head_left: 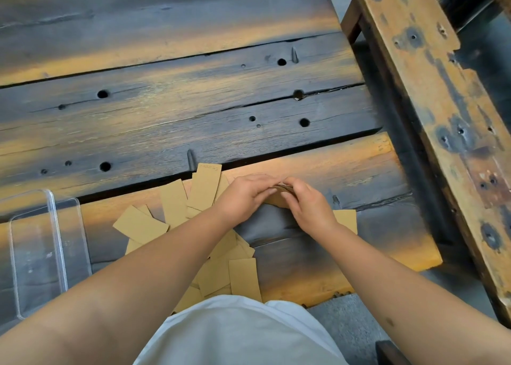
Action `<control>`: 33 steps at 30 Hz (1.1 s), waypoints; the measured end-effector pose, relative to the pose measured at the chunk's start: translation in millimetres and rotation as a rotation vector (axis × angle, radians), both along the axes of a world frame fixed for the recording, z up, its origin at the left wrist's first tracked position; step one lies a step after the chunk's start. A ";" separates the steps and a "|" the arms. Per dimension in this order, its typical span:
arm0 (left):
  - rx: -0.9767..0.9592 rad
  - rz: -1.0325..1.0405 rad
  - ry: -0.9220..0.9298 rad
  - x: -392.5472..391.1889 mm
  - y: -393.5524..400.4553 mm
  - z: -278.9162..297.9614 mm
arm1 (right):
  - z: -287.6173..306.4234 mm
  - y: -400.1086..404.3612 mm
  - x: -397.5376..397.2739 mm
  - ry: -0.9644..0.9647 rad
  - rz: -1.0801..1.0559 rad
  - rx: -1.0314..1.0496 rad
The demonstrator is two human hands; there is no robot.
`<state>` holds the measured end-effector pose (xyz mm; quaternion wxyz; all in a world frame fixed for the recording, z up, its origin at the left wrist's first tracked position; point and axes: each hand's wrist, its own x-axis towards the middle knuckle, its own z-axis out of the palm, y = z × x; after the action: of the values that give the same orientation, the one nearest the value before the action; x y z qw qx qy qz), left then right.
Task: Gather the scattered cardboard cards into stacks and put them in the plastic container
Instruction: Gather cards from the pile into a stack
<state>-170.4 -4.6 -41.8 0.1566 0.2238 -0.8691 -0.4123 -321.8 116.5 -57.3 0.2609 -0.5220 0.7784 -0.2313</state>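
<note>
Cards (pixel 284 189) sit pinched between left hand (pixel 243 196) and right hand (pixel 309 207) grips.

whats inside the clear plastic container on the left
No cards show inside the plastic container; only the wooden table shows through its clear walls. Its near end is hidden by the left forearm.

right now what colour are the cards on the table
Plain tan-brown cardboard cards, clearest in the head view.

A weathered plank table (pixel 177 107) (holed, cracked) stands beside a wooden bench (pixel 431 93).
</note>
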 end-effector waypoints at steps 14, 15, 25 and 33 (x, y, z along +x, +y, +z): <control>-0.153 0.018 -0.433 11.3 -6.4 -10.4 | -2.4 21.5 -8.0 -0.168 -0.196 0.040; -0.214 -0.028 -0.446 10.1 -6.4 -11.5 | -3.1 21.3 -8.5 -0.166 -0.198 0.037; -0.263 -0.119 -0.696 8.7 2.3 -21.1 | -6.0 24.8 0.0 0.088 0.101 0.242; -0.141 -0.082 -0.659 2.7 -0.1 -28.0 | -8.3 13.8 -4.1 0.228 0.188 0.291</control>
<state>-167.7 -4.6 -69.8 -0.1343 0.2986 -0.9077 -0.2624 -325.9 130.3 -65.6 0.2642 -0.5718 0.7761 -0.0303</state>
